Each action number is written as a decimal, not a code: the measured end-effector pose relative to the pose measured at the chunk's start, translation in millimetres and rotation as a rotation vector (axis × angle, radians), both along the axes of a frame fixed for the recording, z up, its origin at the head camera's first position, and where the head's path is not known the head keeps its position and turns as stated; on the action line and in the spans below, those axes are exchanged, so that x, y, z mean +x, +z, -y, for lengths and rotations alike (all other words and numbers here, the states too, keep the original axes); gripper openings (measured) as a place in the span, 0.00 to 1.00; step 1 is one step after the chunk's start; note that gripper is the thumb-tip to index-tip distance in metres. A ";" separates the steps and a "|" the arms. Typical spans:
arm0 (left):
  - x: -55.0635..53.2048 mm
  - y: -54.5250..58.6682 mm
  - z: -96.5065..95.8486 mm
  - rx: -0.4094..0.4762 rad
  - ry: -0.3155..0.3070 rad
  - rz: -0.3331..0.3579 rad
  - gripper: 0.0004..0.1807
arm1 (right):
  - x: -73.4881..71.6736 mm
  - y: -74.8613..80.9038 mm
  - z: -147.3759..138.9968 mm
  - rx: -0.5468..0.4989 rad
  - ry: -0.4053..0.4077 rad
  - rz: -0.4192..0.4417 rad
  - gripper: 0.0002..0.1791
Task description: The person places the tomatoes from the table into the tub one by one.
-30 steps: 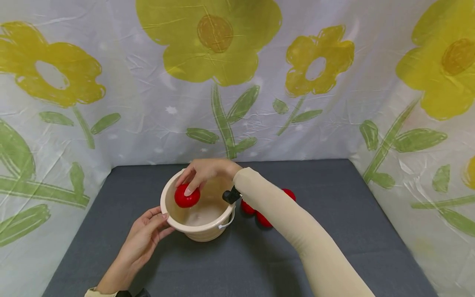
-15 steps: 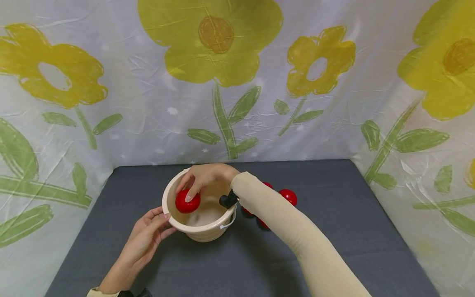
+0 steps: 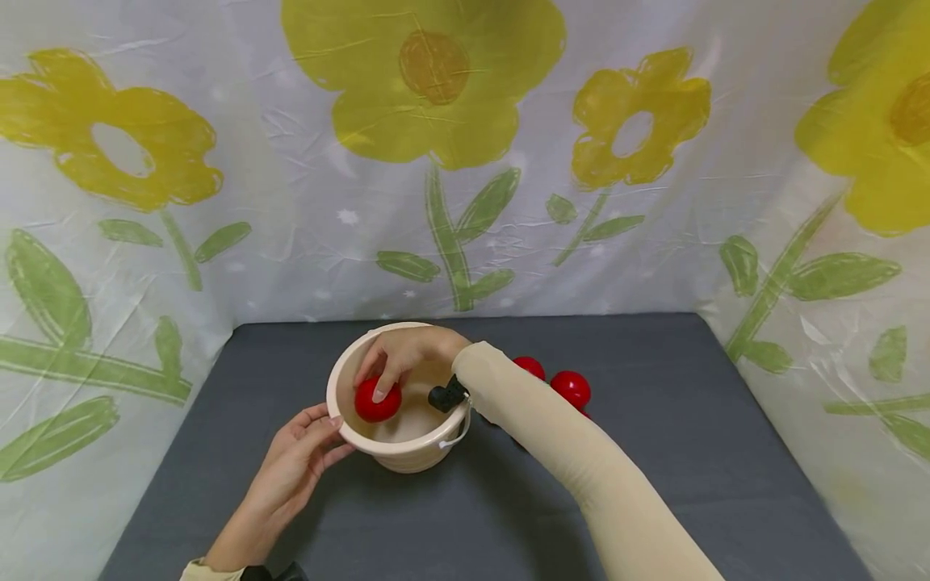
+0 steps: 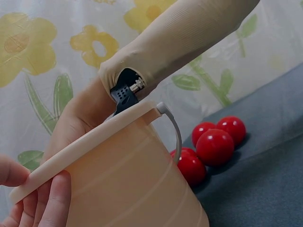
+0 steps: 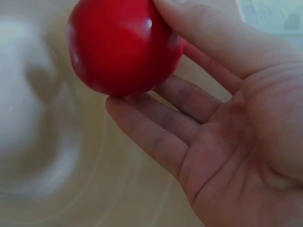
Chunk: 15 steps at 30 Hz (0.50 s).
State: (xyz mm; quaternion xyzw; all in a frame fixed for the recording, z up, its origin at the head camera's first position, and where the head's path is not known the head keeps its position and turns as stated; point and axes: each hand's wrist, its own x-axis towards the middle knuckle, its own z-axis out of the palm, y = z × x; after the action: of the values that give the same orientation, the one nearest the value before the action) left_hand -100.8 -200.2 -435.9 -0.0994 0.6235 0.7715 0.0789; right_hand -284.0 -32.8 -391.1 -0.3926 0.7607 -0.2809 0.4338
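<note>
A cream bucket (image 3: pixel 410 460) with a rounded rim stands on the dark table. My left hand (image 3: pixel 294 460) pinches its rim from the left; in the left wrist view, thumb and fingers (image 4: pixel 57 196) lie on either side of the edge. Inside the bucket, my right hand (image 3: pixel 407 355) holds a glossy red ball (image 3: pixel 378 401) between thumb and fingers. The right wrist view shows that ball (image 5: pixel 120 47) above the bucket's pale inside, its top cut off by the frame. More red balls (image 4: pixel 215 147) sit together right of the bucket, partly hidden by my right forearm in the head view.
The bucket's thin handle (image 3: pixel 459 436) hangs at its right side. Behind the dark cloth-covered table (image 3: pixel 654 484) rises a white curtain (image 3: pixel 305 202) with yellow flowers. A black wrist camera (image 3: pixel 448 394) on my right arm is close to the bucket's right rim.
My right hand has sunk slightly deeper into the bucket with the red ball. My left hand keeps its hold on the rim. The head view has shifted a little.
</note>
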 end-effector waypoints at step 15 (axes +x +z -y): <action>-0.7 2.7 -0.4 -0.027 0.003 0.031 0.24 | 2.7 -6.1 2.3 0.034 -0.022 -0.031 0.23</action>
State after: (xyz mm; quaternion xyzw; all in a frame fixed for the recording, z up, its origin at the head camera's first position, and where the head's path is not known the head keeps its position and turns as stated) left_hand -101.5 -199.7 -433.2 -0.1133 0.6323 0.7615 0.0860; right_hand -281.3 -35.1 -397.2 -0.3812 0.7762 -0.2665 0.4256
